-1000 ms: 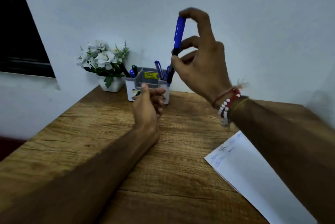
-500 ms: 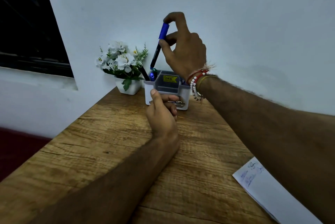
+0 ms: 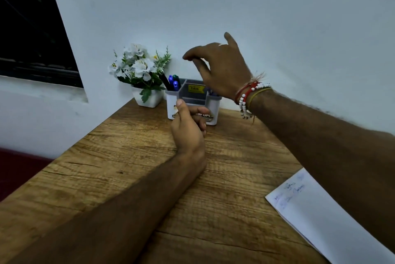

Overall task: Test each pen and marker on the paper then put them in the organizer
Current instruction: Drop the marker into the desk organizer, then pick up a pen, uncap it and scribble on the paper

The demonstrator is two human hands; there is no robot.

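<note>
A white and grey organizer stands at the table's far edge against the wall. Its left compartment holds blue, green and black pens, and a blue pen tip shows in the right compartment. Just above the organizer hovers my right hand, its fingers spread and holding nothing. On the table in front rests my left hand, fingers loosely curled, with the thumb against the organizer's front. The white paper, with blue scribbles on it, lies at the lower right.
A white pot of artificial flowers stands left of the organizer, touching the pens. The wooden table ends at the wall behind and drops off on the left. A dark window is at the upper left.
My right hand lowered the blue marker into the organizer's left compartment and let it go; its fingers have opened. The left hand stayed in front of the organizer.
</note>
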